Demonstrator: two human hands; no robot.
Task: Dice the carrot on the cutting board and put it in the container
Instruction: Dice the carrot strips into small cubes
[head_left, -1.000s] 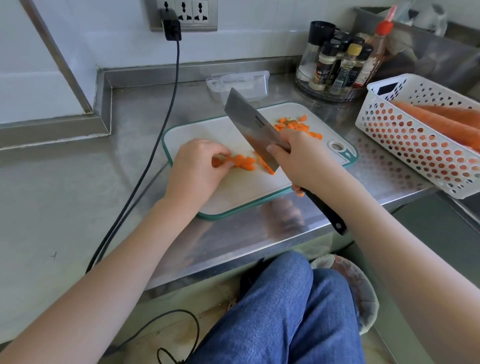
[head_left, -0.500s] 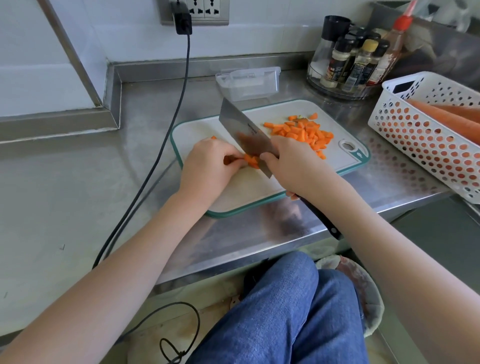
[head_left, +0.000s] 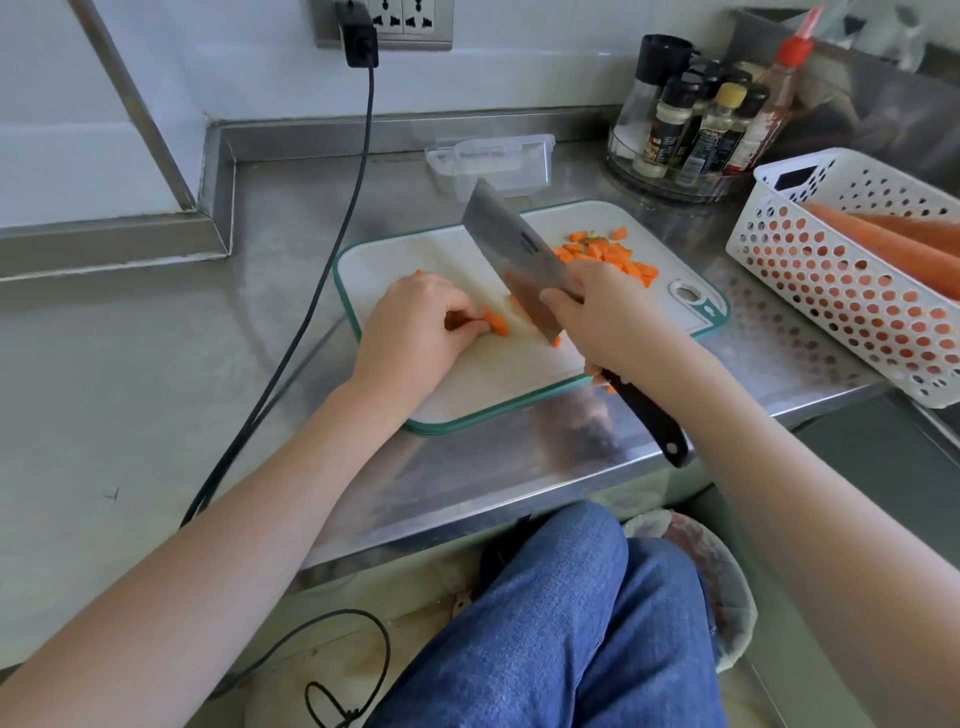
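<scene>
A white cutting board (head_left: 467, 384) with a teal rim lies on the steel counter. My left hand (head_left: 415, 327) presses down on the short carrot strips (head_left: 496, 322) at the board's middle, fingertips curled over them. My right hand (head_left: 608, 317) grips a cleaver (head_left: 511, 249), its blade lifted and tilted, just right of the strips. A pile of diced carrot (head_left: 608, 254) sits at the board's far right, partly hidden by the blade and hand. The clear plastic container (head_left: 493, 163) stands behind the board, with nothing visible inside.
A white perforated basket (head_left: 852, 291) holding whole carrots sits at the right. A round rack of spice bottles (head_left: 691, 130) stands at the back right. A black cable (head_left: 311, 301) runs from the wall socket across the counter, left of the board. My knee in jeans shows below.
The cleaver has come off the carrot strips and shifted slightly right, leaving a gap. My left hand stays on the strips. The camera has tilted a little.
</scene>
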